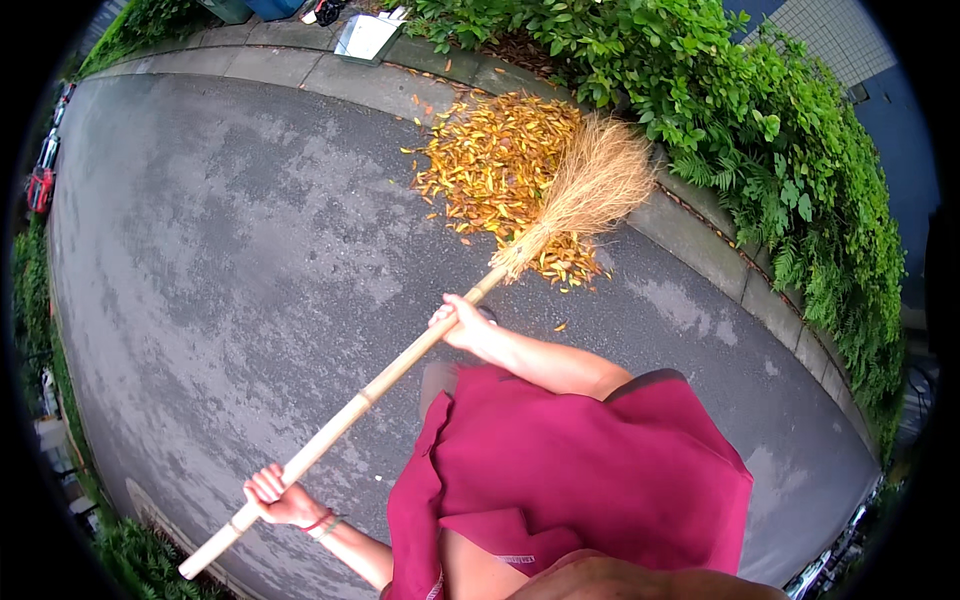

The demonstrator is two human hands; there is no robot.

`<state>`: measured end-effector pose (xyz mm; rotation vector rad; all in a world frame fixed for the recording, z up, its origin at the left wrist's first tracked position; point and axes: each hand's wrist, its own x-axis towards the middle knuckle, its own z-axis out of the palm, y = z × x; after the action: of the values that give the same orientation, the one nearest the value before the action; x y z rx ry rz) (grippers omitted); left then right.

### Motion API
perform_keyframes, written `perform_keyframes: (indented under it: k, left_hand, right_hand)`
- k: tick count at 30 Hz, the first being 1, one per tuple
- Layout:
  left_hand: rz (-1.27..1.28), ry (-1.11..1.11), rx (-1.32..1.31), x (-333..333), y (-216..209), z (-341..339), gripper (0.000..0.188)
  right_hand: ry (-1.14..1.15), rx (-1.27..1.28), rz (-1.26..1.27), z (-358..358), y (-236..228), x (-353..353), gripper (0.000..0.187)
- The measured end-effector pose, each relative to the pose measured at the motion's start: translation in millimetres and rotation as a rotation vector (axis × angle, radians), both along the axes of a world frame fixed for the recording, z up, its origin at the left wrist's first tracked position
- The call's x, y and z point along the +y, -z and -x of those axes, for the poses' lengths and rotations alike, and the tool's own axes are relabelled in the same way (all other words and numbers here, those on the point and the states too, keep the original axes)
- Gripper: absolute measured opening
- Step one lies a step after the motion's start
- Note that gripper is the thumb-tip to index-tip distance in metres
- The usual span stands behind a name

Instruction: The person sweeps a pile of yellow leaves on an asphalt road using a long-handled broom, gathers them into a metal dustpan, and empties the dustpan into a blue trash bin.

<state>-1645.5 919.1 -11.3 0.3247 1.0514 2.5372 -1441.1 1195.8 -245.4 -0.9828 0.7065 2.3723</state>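
Observation:
A long broom with a bamboo handle (365,395) and straw-coloured bristles (600,178) slants from lower left to upper right. My left hand (282,497) is wrapped round the handle near its lower-left end, with bands at the wrist. Farther up, my right hand (464,322) grips the handle below where the bristles are bound. The bristles fan out over the right side of a heap of yellow and brown fallen leaves (495,150). Part of the heap is hidden under them.
The leaves lie on grey asphalt (230,240) against a stone kerb (340,82). Dense green bushes (760,130) line the far right side. Beyond the kerb sit a dustpan-like white and grey container (368,36) and a blue bin (272,8). A red vehicle (40,190) stands far left.

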Motion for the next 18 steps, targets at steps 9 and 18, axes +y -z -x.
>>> perform_keyframes:
  k: [9, 18]
  left_hand:
    - [-0.037, 0.343, -0.013, 118, 0, 308, 0.039]
    - [0.021, 1.000, -0.094, 429, 46, 347, 0.033]
  right_hand:
    - [-0.006, 0.206, -0.034, 139, -63, 48, 0.009]
    - [0.807, -0.262, 0.185, 187, -4, 125, 0.023]
